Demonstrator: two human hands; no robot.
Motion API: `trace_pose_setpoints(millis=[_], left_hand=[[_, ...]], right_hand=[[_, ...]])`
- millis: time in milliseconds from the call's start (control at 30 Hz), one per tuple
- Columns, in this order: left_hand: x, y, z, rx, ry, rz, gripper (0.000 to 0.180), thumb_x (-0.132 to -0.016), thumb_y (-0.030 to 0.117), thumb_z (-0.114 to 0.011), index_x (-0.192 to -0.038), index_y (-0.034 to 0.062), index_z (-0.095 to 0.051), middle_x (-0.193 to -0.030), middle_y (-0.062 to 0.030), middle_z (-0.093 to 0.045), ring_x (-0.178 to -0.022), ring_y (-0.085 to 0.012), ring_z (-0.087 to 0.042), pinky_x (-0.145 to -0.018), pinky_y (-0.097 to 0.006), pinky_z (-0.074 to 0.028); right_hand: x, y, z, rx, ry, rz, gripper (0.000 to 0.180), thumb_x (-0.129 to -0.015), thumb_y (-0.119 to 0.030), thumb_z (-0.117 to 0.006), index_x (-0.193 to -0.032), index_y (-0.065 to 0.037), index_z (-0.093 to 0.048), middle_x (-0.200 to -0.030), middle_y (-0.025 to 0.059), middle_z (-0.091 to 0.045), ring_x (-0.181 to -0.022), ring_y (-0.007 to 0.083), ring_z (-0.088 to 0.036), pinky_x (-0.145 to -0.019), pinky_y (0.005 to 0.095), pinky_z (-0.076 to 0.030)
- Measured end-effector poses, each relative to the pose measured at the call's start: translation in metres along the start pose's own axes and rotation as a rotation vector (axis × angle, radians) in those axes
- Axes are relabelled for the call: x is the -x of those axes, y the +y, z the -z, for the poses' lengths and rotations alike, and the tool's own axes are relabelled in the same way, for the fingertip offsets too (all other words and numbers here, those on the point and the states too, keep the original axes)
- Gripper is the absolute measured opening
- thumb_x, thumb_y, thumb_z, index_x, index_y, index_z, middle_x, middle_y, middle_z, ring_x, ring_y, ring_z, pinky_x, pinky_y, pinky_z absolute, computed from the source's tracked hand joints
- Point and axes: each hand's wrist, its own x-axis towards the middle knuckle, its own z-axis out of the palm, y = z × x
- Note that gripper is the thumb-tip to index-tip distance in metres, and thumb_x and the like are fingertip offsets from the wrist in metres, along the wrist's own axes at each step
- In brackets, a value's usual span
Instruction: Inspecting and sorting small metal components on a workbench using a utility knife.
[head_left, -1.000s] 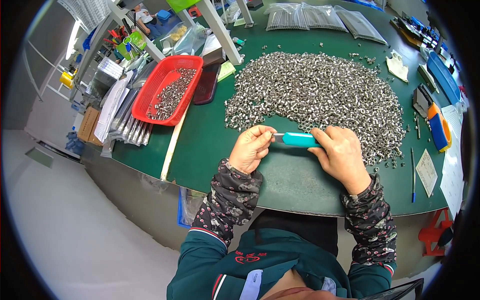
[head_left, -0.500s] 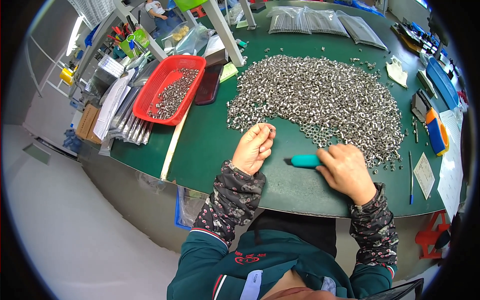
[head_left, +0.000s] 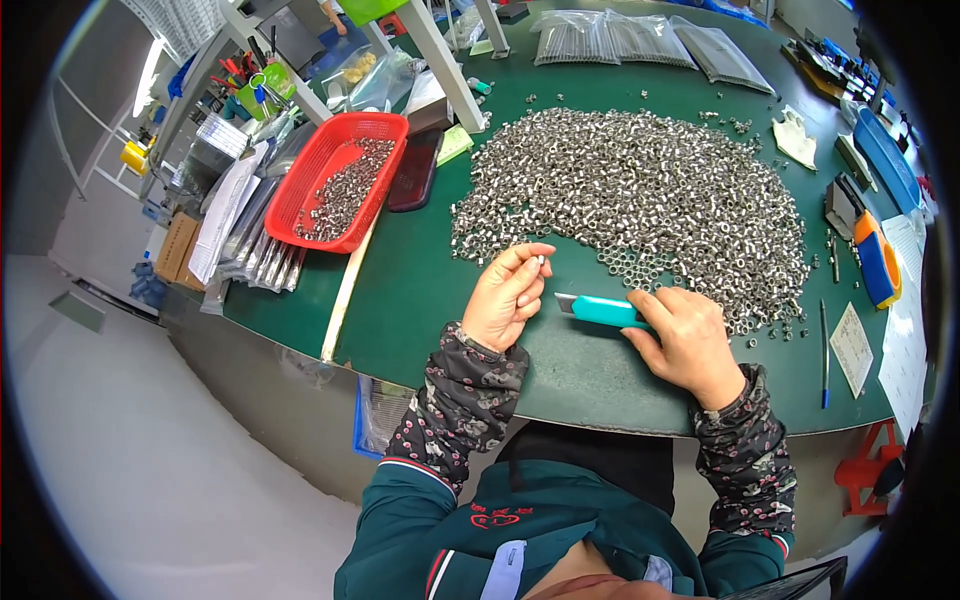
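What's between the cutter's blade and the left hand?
Just bare green tabletop: the head view shows a gap between the teal cutter's blade and the left hand, no contact.

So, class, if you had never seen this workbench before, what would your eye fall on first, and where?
A wide heap of small metal rings covers much of the middle of the green table. In front of it, the right hand holds a turquoise knife, its blade toward the left hand, which pinches a tiny metal piece. A bright red basket stands at the left.
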Motion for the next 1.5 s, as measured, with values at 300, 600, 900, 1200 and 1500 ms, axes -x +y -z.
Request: trace_pose_setpoints(millis=[300, 600, 900, 1200, 1500], left_hand=[[0.000, -0.001, -0.003, -0.001, 0.004, -0.011, 0.013, -0.085, 0.009, -0.043, -0.097, 0.0059, -0.047, -0.079, -0.0044, -0.051, -0.046, -0.0012, -0.031, -0.036, -0.012, -0.023], [0.000, -0.004, 0.001, 0.018, -0.017, 0.033, 0.012, -0.087, 0.012, -0.041, -0.095, 0.0057, -0.048, -0.077, -0.0037, -0.049, -0.046, -0.0016, -0.030, -0.036, -0.012, -0.023], [0.000, -0.004, -0.002, -0.007, -0.069, 0.041, 0.012, -0.087, 0.013, -0.041, -0.094, 0.0060, -0.047, -0.077, -0.0030, -0.047, -0.046, -0.0017, -0.030, -0.036, -0.012, -0.022], [0.000, -0.003, -0.010, -0.087, 0.010, -0.005, 0.012, -0.083, 0.006, -0.045, -0.095, 0.0055, -0.046, -0.079, -0.0024, -0.050, -0.046, -0.0011, -0.030, -0.036, -0.013, -0.021], [0.000, -0.006, -0.009, -0.182, 0.037, -0.021, 0.013, -0.082, 0.006, -0.048, -0.095, 0.0042, -0.046, -0.076, 0.0015, -0.047, -0.045, -0.0004, -0.029, -0.037, -0.014, -0.020]], right_hand=[[-0.001, 0.000, -0.004, -0.068, 0.040, -0.059, 0.027, -0.064, -0.016, -0.064, -0.085, -0.005, -0.051, -0.061, 0.0072, -0.049, -0.055, 0.0222, -0.052, -0.049, 0.0334, -0.041], [0.000, 0.001, -0.009, -0.119, 0.051, -0.117, 0.025, -0.068, -0.018, -0.062, -0.086, -0.005, -0.050, -0.061, 0.0085, -0.050, -0.056, 0.0247, -0.052, -0.049, 0.0349, -0.041], [0.000, 0.002, -0.010, -0.128, 0.011, -0.146, 0.024, -0.070, -0.020, -0.060, -0.086, -0.005, -0.049, -0.061, 0.0098, -0.051, -0.056, 0.0261, -0.053, -0.049, 0.0363, -0.041], [0.001, 0.003, -0.010, -0.160, -0.001, -0.182, 0.025, -0.071, -0.022, -0.059, -0.087, -0.005, -0.050, -0.063, 0.0109, -0.052, -0.057, 0.0273, -0.054, -0.050, 0.0367, -0.042], [0.000, 0.003, -0.006, -0.281, -0.099, -0.273, 0.025, -0.073, -0.023, -0.057, -0.086, -0.004, -0.050, -0.065, 0.0128, -0.054, -0.059, 0.0302, -0.054, -0.051, 0.0387, -0.041]])
